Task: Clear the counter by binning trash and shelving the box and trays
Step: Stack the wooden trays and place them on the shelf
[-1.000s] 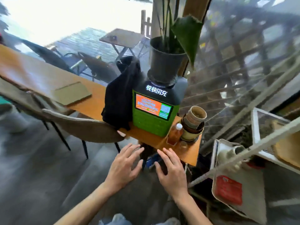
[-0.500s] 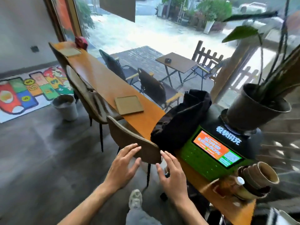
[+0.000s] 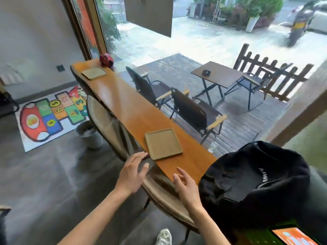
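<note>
Along the window runs a long wooden counter (image 3: 131,106). Near tray (image 3: 163,143) lies flat on it, just ahead of both hands; tan, square, raised rim, nothing on it. Far tray (image 3: 94,73) sits at the counter's far end, just beside a red object (image 3: 106,60), too blurred to identify.

Left hand (image 3: 132,172): fingers straight and loosely spread, palm down, holding nothing. Fingertips are near the near tray's front-left corner, over the chair back (image 3: 113,131); contact with the chair can't be confirmed. Not touching the tray.

Right hand (image 3: 185,186): fingers relaxed, slightly curved, spread, holding nothing. It hovers at the counter's near edge, right of the left hand, apart from the tray.

Black garment (image 3: 254,177) is heaped on the counter's near end, just right of the right hand. Below it, at the frame's bottom right, part of a green device (image 3: 261,234) with an orange screen (image 3: 293,237).

Two beige chairs tucked against the counter's room side. Grey bin (image 3: 88,135) stands on the floor past them, next to a colourful hopscotch mat (image 3: 49,115). A white shoe (image 3: 163,237) shows at bottom centre.

Outside the glass: deck with dark chairs, a small table (image 3: 217,75), picket fence (image 3: 269,68).
</note>
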